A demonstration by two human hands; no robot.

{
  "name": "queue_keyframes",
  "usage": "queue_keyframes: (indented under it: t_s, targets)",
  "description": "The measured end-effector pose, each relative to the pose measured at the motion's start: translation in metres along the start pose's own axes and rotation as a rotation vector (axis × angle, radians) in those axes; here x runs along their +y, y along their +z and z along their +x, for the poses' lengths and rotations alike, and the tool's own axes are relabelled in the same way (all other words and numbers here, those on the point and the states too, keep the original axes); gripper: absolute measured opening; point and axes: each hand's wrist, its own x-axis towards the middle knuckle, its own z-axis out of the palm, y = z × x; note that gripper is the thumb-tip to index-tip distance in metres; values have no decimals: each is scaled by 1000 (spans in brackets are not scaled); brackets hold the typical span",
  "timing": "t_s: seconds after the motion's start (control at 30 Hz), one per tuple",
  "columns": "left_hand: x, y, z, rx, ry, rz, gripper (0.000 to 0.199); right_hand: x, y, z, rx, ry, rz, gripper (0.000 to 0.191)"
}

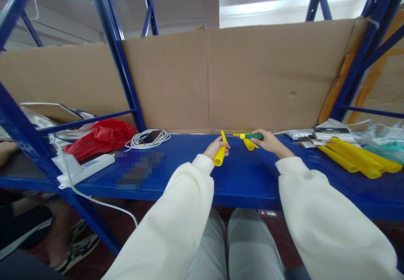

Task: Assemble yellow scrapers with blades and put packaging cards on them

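Observation:
My left hand (216,148) is closed around a short yellow tube (219,157). The tube's open round end points toward me, and a thin yellow tip sticks up above the fingers. To its right, my right hand (267,140) grips a slim green tool with a yellow end (254,136), held level and pointing left. Its exact kind cannot be made out. Just below the tool, a yellow cut tube piece (248,144) lies on the blue shelf (249,179).
Several long yellow tubes (362,158) lie at the right beside small white-and-black packets (334,134). On the left are a coiled white cable (137,140) on a phone, a red plastic bag (104,136) and a white power strip (94,166). Cardboard (268,78) walls the back; another person's leg (59,229) shows lower left.

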Motion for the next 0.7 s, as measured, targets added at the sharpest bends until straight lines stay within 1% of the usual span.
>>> queue_keyframes:
  t_s: [0.27,0.7]
  targets:
    - [2,2,-3,23,-15,54,72,-1,-1,0,1,3,2,18]
    - [1,5,-6,44,4,35,70,-7,-1,-2,-2,34,13,15]
